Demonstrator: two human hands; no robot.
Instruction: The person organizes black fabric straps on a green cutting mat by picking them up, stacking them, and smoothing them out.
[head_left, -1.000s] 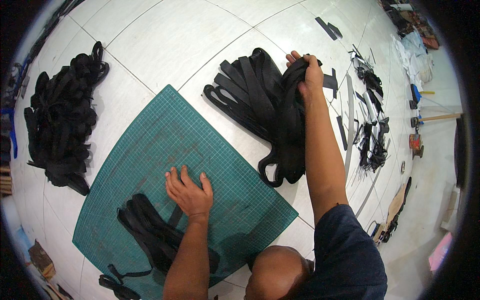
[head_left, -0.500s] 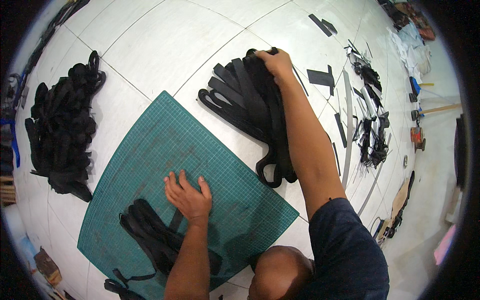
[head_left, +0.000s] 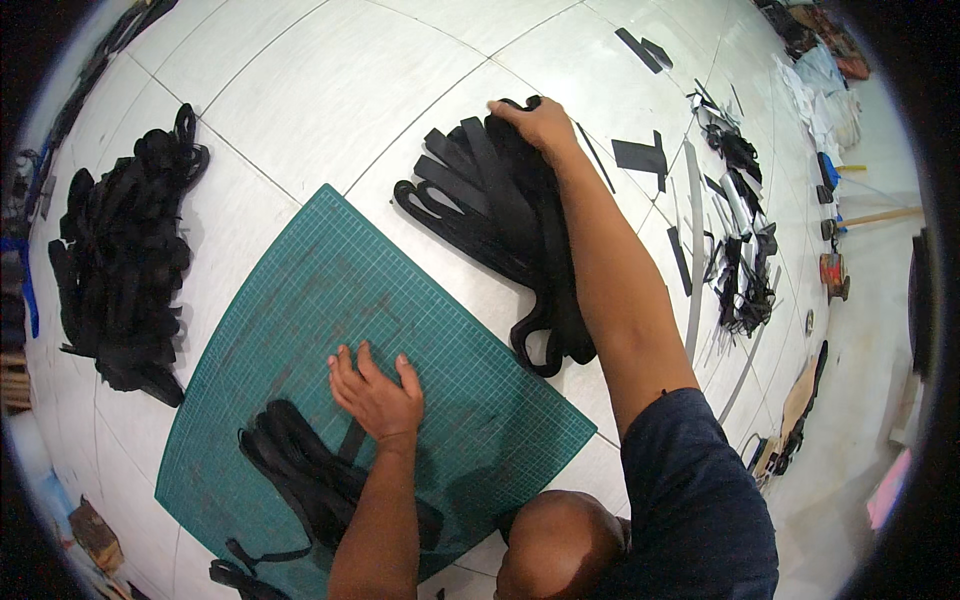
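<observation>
My left hand (head_left: 378,390) lies on the green cutting mat (head_left: 300,290), palm down with its fingers spread, holding nothing. Beside that forearm a folded bundle of black webbing strips (head_left: 300,470) rests on the mat, one strip running under the hand. My right arm reaches far forward. At its end my right hand (head_left: 540,125) is closed over the top of a larger bundle of looped black strips (head_left: 500,200) on the floor past the mat's right edge. The thumb points left, and the other fingertips are partly hidden by the bundle.
A big heap of black strips (head_left: 125,260) lies on the white tiles to the left. Off to the right are a tangle of black and white scraps (head_left: 742,240), a long grey strip (head_left: 694,260) and a black cut piece (head_left: 640,157). My knee (head_left: 560,545) is at the bottom.
My right hand has shifted slightly left at the top of the large bundle, and the bundle's upper end has moved a little with it. My left hand has stayed still.
</observation>
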